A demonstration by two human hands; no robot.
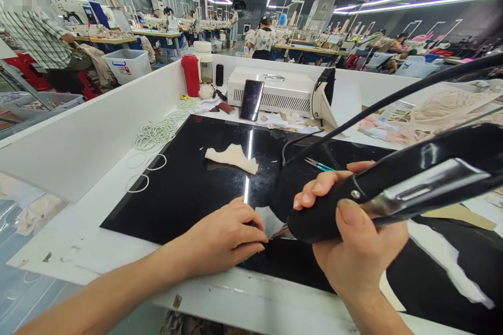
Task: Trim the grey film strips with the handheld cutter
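My right hand point(353, 241) is closed around a black corded hand tool point(326, 220), with the thumb by its silver metal lever. The narrow metal tip of this tool points left and down at a thin pale piece of material point(269, 218) on a glossy black sheet point(184, 188). Low over the same sheet, my left hand point(236, 233) is closed, its bent fingertips at the left edge of the pale piece, close to the tip. What lies under those fingers is hidden. Farther back rests a cream foam-like cut piece point(232, 157).
Teal-handled tweezers point(320, 164) lie behind the tool. Pale cord loops point(157, 133) cover the left side. At the back are a phone point(251, 99), a white box-shaped machine point(275, 86) and a red bottle point(190, 74). A low white wall point(98, 131) borders the table. Another person sits far left.
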